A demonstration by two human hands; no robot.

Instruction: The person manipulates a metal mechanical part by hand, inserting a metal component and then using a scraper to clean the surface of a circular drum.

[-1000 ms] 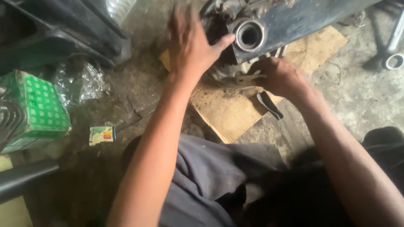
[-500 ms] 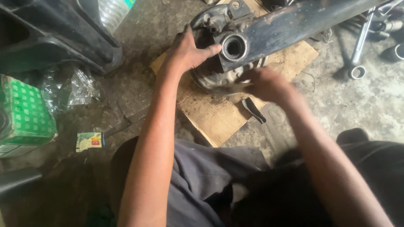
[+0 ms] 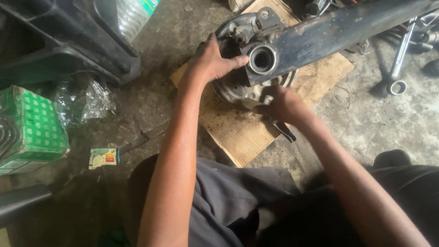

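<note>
Grimy metal hub assembly (image 3: 238, 87) on a dark beam (image 3: 338, 32), resting on cardboard (image 3: 238, 132) over concrete floor. Left hand (image 3: 212, 61) grips its upper edge, fingers curled around it. Right hand (image 3: 283, 105) touches its lower rim; finger closure cannot be told. Green box (image 3: 29, 123) well apart at left.

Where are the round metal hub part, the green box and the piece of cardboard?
Metal hub part (image 3: 242, 89), head view: its grey disc face, below the left hand (image 3: 212, 61).
Green box (image 3: 32, 123), head view: its patterned top.
Cardboard (image 3: 238, 132), head view: bare brown area near its front corner.
</note>
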